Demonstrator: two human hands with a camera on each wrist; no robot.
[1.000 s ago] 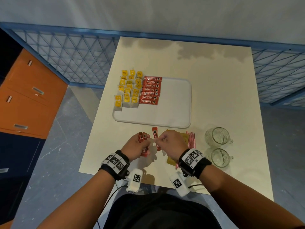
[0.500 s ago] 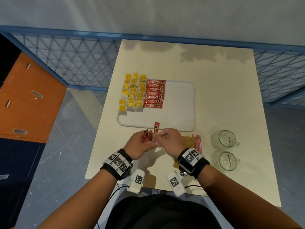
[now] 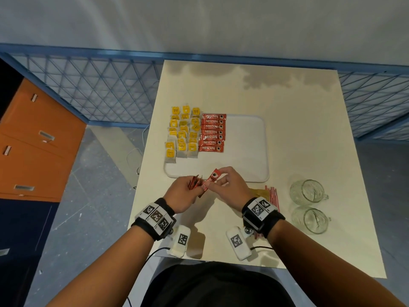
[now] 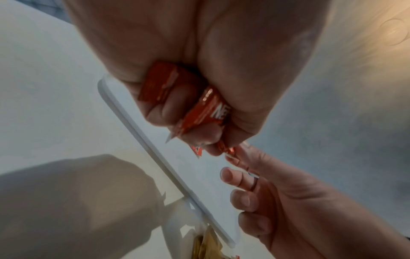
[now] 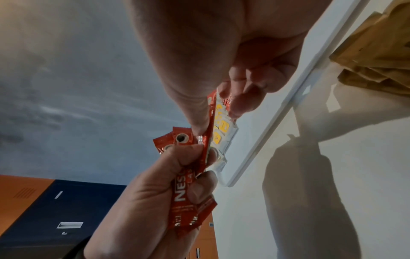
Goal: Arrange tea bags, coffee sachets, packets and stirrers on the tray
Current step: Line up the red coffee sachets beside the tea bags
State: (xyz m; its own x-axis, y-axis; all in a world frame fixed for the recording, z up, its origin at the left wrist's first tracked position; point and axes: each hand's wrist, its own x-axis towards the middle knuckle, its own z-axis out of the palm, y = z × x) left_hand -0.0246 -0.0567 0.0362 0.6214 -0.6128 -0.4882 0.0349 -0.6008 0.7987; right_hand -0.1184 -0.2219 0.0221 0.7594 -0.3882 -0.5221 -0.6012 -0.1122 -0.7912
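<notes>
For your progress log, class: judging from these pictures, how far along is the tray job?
Done: tea bags and a column of coffee sachets are lined up on the tray's left side. In hand: the left hand grips a bundle of sachets while the right hand pinches one sachet. Left: the brown packets and red stirrers lie on the table, off the tray.

We see a cream counter (image 3: 298, 134) standing against a pale grey wall (image 3: 199, 21). A blue lattice railing (image 3: 93, 89) runs behind it from 9 to 3 o'clock. At 9 o'clock stands an orange cabinet (image 3: 37, 147) with metal handles, a dark blue unit (image 3: 24, 235) below it. The floor (image 3: 93, 196) is mottled grey-blue.
</notes>
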